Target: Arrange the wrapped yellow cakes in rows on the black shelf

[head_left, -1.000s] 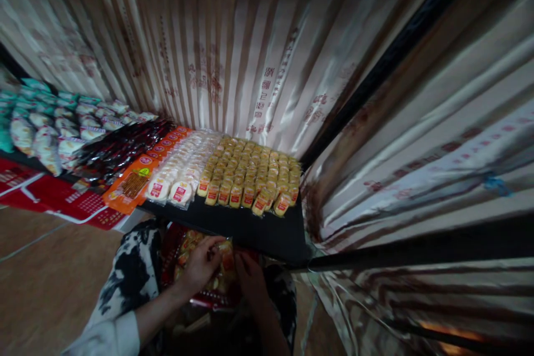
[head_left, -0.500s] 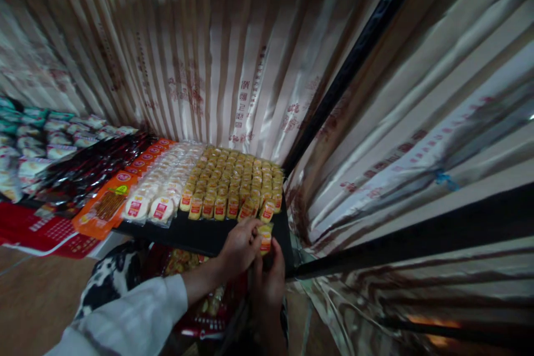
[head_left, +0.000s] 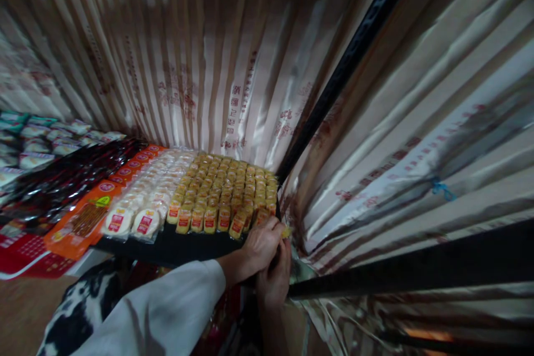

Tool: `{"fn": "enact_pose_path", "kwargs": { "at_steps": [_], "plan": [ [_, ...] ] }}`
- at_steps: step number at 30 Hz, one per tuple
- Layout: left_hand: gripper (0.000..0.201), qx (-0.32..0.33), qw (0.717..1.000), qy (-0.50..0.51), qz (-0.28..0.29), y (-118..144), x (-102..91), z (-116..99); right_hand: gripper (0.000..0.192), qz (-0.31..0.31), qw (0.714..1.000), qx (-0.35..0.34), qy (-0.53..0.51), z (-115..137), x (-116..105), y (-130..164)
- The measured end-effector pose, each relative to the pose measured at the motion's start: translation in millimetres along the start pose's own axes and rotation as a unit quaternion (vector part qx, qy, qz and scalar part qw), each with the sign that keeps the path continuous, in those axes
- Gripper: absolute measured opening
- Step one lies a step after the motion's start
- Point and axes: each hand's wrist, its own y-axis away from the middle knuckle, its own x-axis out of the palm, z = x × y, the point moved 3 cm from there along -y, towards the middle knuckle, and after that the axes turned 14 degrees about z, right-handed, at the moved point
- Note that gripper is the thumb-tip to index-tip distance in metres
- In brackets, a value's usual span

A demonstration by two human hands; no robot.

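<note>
We note white sleeve (head_left: 167, 311) nearest camera. Left hand (head_left: 261, 245) and right hand (head_left: 275, 278) together at near right corner of black desk (head_left: 183, 247). Both hands curled, fingers pinched on small yellow packet (head_left: 286, 231) at end of front row. Beyond, we see rows of yellow packets (head_left: 227, 186), then round white packets (head_left: 152, 192), orange packs (head_left: 89, 214), dark packs (head_left: 62, 183). Striped curtain (head_left: 200, 55) behind.

Two hands, left hand (head_left: 262, 245) and right hand (head_left: 274, 281), meet at the table's (head_left: 183, 246) near right corner. Yellow snack packs (head_left: 227, 186) lie in seven columns; round white packs (head_left: 154, 189) in two to their left.
</note>
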Motion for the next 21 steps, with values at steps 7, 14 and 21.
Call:
{"fn": "enact_pose_path", "kwargs": {
  "at_steps": [7,14,21],
  "plan": [
    [0.015,-0.043,0.985,-0.168,-0.009,-15,-11.1,-2,0.057,0.034,0.999,-0.023,0.032,-30,20,-11],
    [0.023,-0.081,0.979,-0.188,-0.011,-23,-20.8,14,0.05,0.025,0.998,-0.011,0.061,-24,29,-22],
    [0.04,-0.079,0.97,-0.225,-0.05,-16,-13.8,24,0.047,0.018,0.995,-0.058,0.083,-30,34,-27]
  ]
}}
